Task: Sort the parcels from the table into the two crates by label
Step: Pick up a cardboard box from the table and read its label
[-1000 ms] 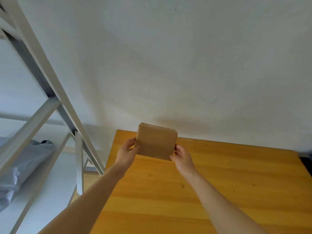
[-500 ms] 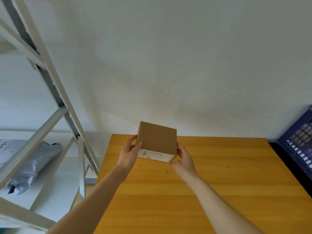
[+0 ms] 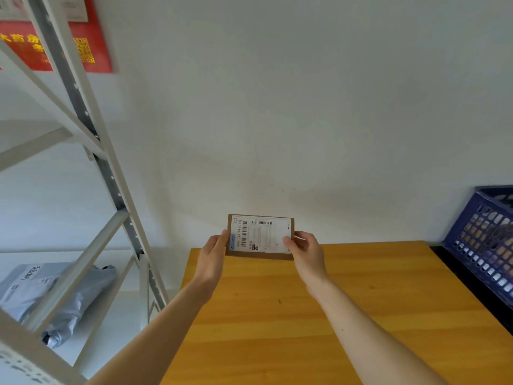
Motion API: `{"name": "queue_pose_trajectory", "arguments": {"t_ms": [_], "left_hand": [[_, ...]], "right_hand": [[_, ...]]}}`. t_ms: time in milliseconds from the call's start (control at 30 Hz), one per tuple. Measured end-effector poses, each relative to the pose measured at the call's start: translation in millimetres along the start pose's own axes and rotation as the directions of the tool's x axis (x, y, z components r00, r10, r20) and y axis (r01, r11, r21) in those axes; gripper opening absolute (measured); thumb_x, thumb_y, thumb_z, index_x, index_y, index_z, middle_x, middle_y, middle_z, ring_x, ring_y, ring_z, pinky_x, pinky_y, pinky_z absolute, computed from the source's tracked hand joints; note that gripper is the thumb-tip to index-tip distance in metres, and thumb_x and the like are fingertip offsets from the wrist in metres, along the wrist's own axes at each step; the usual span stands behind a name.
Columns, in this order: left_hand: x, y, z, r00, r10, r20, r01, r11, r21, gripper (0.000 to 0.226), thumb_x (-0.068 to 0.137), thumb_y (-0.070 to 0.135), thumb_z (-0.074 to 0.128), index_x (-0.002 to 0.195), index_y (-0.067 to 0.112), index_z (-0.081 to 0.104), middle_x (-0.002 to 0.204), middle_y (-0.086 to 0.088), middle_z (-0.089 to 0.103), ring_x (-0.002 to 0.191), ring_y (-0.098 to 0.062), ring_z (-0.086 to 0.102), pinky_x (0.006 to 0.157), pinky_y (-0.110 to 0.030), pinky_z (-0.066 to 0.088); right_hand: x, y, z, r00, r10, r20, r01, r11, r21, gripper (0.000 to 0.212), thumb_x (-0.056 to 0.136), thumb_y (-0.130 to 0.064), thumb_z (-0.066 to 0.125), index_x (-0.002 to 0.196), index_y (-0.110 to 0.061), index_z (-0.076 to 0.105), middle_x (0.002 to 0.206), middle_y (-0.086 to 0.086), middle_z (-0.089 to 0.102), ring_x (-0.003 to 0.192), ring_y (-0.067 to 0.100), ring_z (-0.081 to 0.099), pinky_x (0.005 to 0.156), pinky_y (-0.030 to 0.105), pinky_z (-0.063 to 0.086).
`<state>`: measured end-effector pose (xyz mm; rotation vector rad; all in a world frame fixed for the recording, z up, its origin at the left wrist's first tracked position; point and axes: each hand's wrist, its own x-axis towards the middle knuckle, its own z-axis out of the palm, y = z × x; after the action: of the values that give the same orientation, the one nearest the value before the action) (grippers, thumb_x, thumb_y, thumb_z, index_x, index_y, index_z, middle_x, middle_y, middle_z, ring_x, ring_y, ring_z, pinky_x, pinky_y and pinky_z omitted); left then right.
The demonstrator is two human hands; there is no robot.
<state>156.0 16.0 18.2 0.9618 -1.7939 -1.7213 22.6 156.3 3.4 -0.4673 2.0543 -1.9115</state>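
Now pinching with the left hand the left edge of a flat cardboard parcel, barcode label toward the camera, and with the right hand its right edge, thumb on the label, above the wooden table's far end, well apart from the blue crate.

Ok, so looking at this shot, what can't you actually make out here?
Head view only.
- label on the parcel: barcodes show, fine print too small; the thumb of the right hand covers one corner.
- blue crate: cut off by the right edge, contents unclear through its mesh.
- second crate: out of frame.
- grey bag: partly behind the shelf frame.
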Motion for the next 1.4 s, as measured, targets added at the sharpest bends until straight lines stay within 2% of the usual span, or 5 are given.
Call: {"name": "queue_pose_trajectory", "arguments": {"t_ms": [333, 600, 933, 1233, 1400], "left_hand": [[5, 16, -27, 0.996, 0.083, 0.037, -0.082, 0.996, -0.016, 0.038, 0.099, 0.053, 0.036, 0.134, 0.044, 0.046, 0.129, 0.011, 0.052, 0.124, -0.017, 0.042, 0.108, -0.044, 0.034], [-3, 25, -42, 0.993, 0.078, 0.091, -0.07, 0.994, -0.088, 0.034, 0.086, 0.059, 0.056, 0.119, 0.058, 0.05, 0.127, 0.01, 0.051, 0.123, -0.02, 0.043, 0.09, -0.05, 0.038], [-1, 49, -53, 0.97, 0.222, 0.094, -0.218, 0.975, -0.05, 0.038, 0.084, 0.036, 0.071, 0.115, 0.05, 0.055, 0.131, 0.001, 0.041, 0.115, -0.022, 0.05, 0.072, -0.027, 0.044], [1, 59, -77, 0.946, 0.147, 0.288, -0.154, 0.988, 0.001, 0.04, 0.084, 0.026, 0.071, 0.119, 0.042, 0.058, 0.112, 0.003, 0.066, 0.106, -0.021, 0.062, 0.079, -0.036, 0.049], [4, 53, -80, 0.964, 0.143, 0.226, -0.145, 0.989, -0.01, 0.073, 0.074, 0.035, 0.08, 0.136, 0.036, 0.042, 0.133, 0.007, 0.042, 0.113, -0.026, 0.058, 0.097, -0.051, 0.049]], "right_hand": [[-19, -20, 18, 0.995, 0.032, 0.099, -0.04, 0.996, 0.082, 0.029, 0.091, -0.016, 0.063, 0.119, -0.021, 0.058, 0.104, -0.012, 0.064, 0.095, -0.003, 0.057, 0.07, 0.014, 0.041], [-35, -17, 28, 0.989, 0.131, 0.075, -0.144, 0.966, 0.215, 0.019, 0.089, -0.021, 0.066, 0.107, -0.015, 0.062, 0.113, -0.001, 0.064, 0.108, 0.014, 0.057, 0.094, 0.041, 0.049], [-52, -9, 48, 0.954, 0.228, 0.195, -0.292, 0.857, 0.425, 0.047, 0.086, -0.026, 0.07, 0.125, -0.009, 0.049, 0.114, 0.014, 0.067, 0.102, 0.028, 0.068, 0.089, 0.048, 0.055], [-47, -31, 27, 0.854, 0.196, 0.482, -0.316, 0.931, 0.181, 0.053, 0.084, -0.038, 0.067, 0.134, -0.028, 0.05, 0.125, 0.001, 0.064, 0.116, 0.026, 0.059, 0.096, 0.051, 0.049], [-57, -39, 43, 0.814, 0.102, 0.572, -0.284, 0.929, 0.238, 0.045, 0.088, -0.031, 0.065, 0.131, -0.036, 0.054, 0.122, 0.004, 0.066, 0.115, 0.032, 0.058, 0.085, 0.054, 0.054]]}}
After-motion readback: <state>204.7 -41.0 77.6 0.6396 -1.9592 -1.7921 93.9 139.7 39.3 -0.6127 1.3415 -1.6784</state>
